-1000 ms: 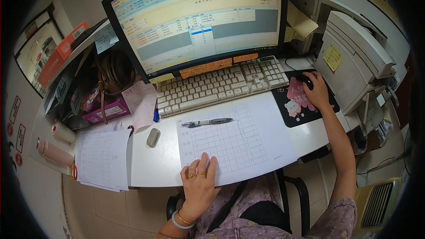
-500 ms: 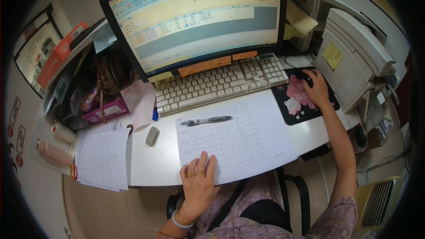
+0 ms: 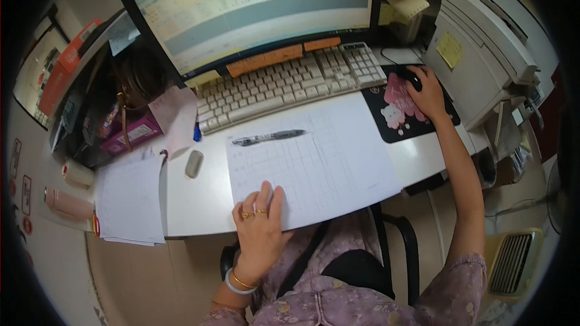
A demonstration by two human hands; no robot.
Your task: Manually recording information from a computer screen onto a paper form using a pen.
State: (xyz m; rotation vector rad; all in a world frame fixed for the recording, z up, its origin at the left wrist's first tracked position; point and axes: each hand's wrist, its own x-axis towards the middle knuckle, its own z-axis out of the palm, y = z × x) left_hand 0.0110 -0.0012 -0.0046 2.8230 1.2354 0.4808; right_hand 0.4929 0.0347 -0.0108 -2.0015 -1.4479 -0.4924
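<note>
My right hand [image 3: 430,95] is wrapped over a dark computer mouse [image 3: 413,79] on a black mouse pad [image 3: 394,137] with a pink print and a white cartoon bear. At the desk's front edge my left hand [image 3: 258,217] rests with its fingers stretched out on the lower left part of a printed table sheet [image 3: 356,163]. A grey and clear pen [image 3: 270,137] lies across the top of that sheet, beyond the fingertips and untouched. Behind the sheet stands a white keyboard [image 3: 290,87], with the lit monitor [image 3: 254,18] above it.
To the left lie a grey eraser [image 3: 194,163] and a stack of papers [image 3: 130,199]. A pink bottle [image 3: 68,204], a white cup [image 3: 78,172] and a purple box [image 3: 132,135] line the left side. A bulky white machine [image 3: 474,54], probably a printer, borders the mouse pad on the right.
The whole view has shifted, so the desk and monitor appear higher and slightly farther left. Both hands keep their places, on the sheet and on the mouse.
</note>
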